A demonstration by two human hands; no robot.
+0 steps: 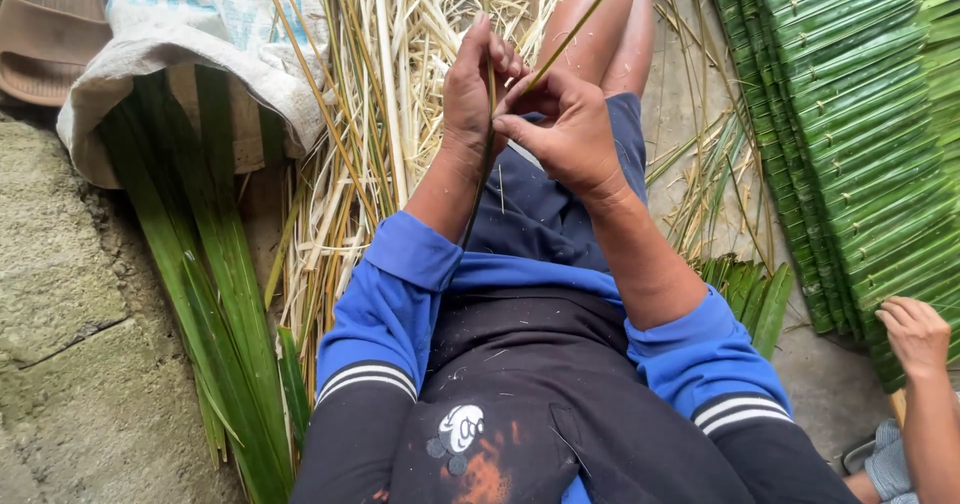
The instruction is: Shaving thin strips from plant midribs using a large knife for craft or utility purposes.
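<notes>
Both forearms are raised in front of the seated body, elbows bent, blue sleeves pushed up, hands meeting above the knees. The left hand [474, 89] is seen from the back, fingers curled and pressed together around a thin leaf strip [487, 154]. The right hand [567, 124] sits just beside it, touching, thumb and forefinger pinching the same strip. From the pinch the strip runs up and to the right as a yellow-green rib, and down between the wrists as a darker green blade.

Ground: bare concrete, a rough stone block [70, 294] at left. Long green palm leaves [215, 294] lie beside it, their upper ends under a white woven sack [200, 34]. A heap of pale, dry ribs and strips [370, 114] lies under the hands and legs. At right, a tall stack of folded green leaf pieces [860, 134], pinned in rows. Another person's hand [915, 334] rests against the stack's lower edge. A brown sandal [45, 34] shows in the top left corner.
</notes>
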